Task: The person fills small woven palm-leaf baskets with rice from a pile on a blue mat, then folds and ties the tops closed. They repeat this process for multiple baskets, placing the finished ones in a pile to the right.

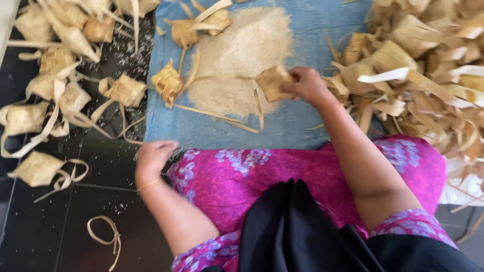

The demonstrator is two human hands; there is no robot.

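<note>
A: What is the right hand (307, 84) doing?

B: It pinches a small, pale yellow woven palm-leaf pouch (273, 82) between thumb and fingers, holding it at the near edge of a heap of white uncooked rice (242, 55). Loose leaf strips trail down from the pouch toward the person.

A: Which step does that look like?

B: As I judge it, the filling step: the pouch sits right against the rice, as if about to take grain. The next move would call for keeping the pouch's opening spread and working rice in without spilling. Whether it holds rice already, I cannot tell.

A: And the left hand (153, 156)?

B: Loosely curled into a fist near the lap, holding nothing that I can make out, resting by the edge of the blue cloth (322, 30) under the rice.

A: Any containers about?

B: Only the woven pouches. One lies on the cloth (167, 83) between the hands, another (184, 31) beyond it. To the left of the left hand, a cluster of closed pouches (55, 65) lies on the dark tiled floor (45, 226), with rice grains scattered among them; their contents are hidden. Right of the right hand is a big pile of loose palm-leaf pouches and strips (423, 60).
</note>
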